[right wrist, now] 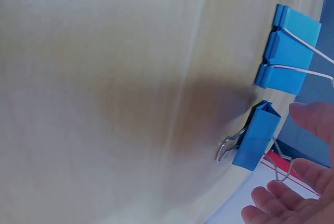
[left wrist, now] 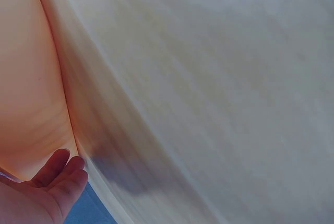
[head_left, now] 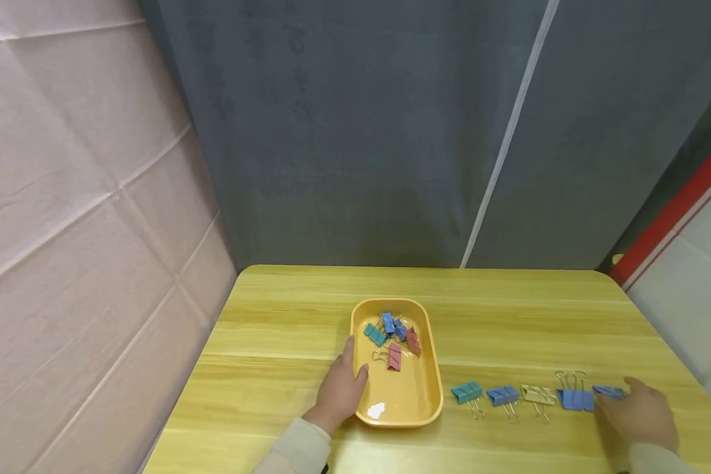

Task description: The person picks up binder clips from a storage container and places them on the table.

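Tray (head_left: pixel 398 398) sits on the table (head_left: pixel 284 309), with loose clips (head_left: pixel 394 356) in its far half, and your left hand (head_left: pixel 339 388) grips its left rim, thumb over the edge. Your right hand (head_left: pixel 641 413), thumb and fingers apart, is at the blue end clip (right wrist: pixel 257 138), far right in the row. Just left lies the big clip (head_left: pixel 575 399), wire arms pointing away from you.
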`<state>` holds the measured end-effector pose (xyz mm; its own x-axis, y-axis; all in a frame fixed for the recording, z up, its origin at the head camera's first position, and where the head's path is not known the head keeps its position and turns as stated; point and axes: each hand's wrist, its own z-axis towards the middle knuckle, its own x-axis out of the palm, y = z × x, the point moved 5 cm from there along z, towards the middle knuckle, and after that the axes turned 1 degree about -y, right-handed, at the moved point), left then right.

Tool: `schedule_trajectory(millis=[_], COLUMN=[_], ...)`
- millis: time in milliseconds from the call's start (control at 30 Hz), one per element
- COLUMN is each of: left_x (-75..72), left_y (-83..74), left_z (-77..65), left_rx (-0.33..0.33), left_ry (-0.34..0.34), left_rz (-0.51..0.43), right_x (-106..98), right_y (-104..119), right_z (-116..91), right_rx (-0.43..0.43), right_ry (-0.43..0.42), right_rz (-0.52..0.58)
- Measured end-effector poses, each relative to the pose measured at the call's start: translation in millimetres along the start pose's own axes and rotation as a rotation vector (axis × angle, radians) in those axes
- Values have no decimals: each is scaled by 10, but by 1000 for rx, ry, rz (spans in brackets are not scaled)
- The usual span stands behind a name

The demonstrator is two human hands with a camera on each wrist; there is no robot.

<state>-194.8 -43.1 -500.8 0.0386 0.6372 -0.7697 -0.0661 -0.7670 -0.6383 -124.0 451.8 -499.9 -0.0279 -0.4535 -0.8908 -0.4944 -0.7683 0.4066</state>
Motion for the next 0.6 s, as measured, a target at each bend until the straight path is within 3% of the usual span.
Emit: schedule_trajectory(millis=[467,600], left_x=[-14,-12], left_y=[-6,-2], left_z=[-7,-11], left_rx=[2,-9], left_ry=[2,10], left_rz=[-3,-3], right_x=[-154,-203], right_y=[297,414], right_z=[-93,-118], right_rx=[-53,-103], right_ry=[-115,-157], right_rz=[43,63])
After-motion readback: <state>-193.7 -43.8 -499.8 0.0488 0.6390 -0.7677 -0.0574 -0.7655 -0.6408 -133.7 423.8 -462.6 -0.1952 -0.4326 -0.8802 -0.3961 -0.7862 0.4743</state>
